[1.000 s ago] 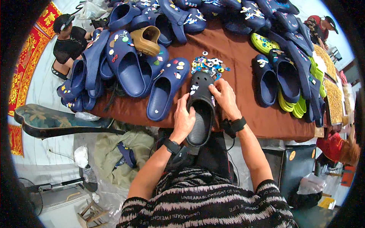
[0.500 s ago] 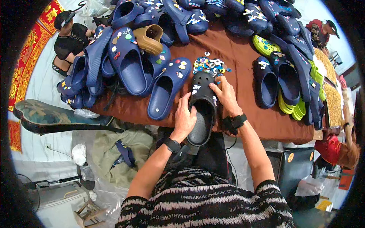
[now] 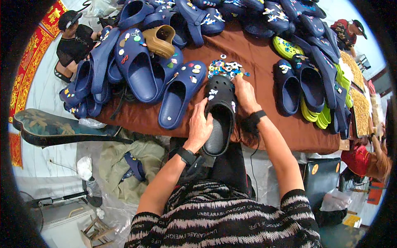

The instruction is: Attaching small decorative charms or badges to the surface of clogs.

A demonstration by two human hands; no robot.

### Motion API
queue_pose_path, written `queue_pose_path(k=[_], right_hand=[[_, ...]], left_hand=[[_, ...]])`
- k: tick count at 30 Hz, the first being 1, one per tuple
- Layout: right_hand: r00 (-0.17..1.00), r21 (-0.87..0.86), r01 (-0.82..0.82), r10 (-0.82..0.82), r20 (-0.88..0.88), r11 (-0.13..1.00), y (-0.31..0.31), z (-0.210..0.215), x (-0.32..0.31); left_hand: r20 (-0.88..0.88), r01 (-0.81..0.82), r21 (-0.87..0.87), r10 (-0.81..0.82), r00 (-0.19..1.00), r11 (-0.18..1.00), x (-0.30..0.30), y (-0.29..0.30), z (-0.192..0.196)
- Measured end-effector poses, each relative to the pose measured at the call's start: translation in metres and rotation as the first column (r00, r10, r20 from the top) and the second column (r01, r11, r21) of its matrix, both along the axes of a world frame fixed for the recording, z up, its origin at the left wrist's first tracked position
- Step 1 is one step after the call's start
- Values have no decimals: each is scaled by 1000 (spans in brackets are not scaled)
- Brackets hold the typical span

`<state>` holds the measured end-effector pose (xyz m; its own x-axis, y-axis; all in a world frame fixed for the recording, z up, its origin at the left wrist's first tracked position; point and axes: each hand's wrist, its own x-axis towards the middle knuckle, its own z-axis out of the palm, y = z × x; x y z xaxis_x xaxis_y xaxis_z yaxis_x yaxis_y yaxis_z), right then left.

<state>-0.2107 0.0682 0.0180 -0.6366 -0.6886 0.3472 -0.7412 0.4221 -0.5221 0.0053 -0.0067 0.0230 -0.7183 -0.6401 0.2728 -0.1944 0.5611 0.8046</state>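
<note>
The brown-draped tabletop [image 3: 262, 53] supports navy clogs [image 3: 175, 99] at left and right, lime-green clogs [image 3: 284, 48], and a pile of small charms [image 3: 224, 68].

- I can't tell whether the right hand's grip [image 3: 245, 94] is pinching anything; its fingertips are lost against the heap of charms [image 3: 223, 67].
- Those charms (colourful little bits, from here) are mostly too small to make out.
- The sole of the black clog [image 3: 221, 97] is hidden from me, and the left hand's grip [image 3: 200, 126] covers part of its side.
- Across the tabletop [image 3: 257, 53], the farthest blue clogs [image 3: 237, 8] run out of my view.
</note>
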Motion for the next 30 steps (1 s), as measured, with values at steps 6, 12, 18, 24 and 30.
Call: queue_pose_path(k=[6, 12, 18, 24, 30], right_hand=[[987, -164, 95, -71, 147, 982, -4, -20, -37], [944, -30, -324, 325, 47, 946, -22, 55, 26], [776, 194, -630, 616, 136, 752, -29, 65, 22], [813, 147, -582, 570, 116, 800, -29, 59, 27], [800, 51, -598, 591, 110, 800, -28, 49, 25]], left_hand=[[28, -26, -1, 26, 999, 1000, -6, 9, 1], [20, -43, 1, 43, 999, 999, 1, 1, -3], [84, -55, 38, 52, 995, 998, -2, 5, -3], [79, -56, 21, 54, 995, 998, -2, 4, -5], [93, -50, -2, 50, 994, 999, -1, 4, -4]])
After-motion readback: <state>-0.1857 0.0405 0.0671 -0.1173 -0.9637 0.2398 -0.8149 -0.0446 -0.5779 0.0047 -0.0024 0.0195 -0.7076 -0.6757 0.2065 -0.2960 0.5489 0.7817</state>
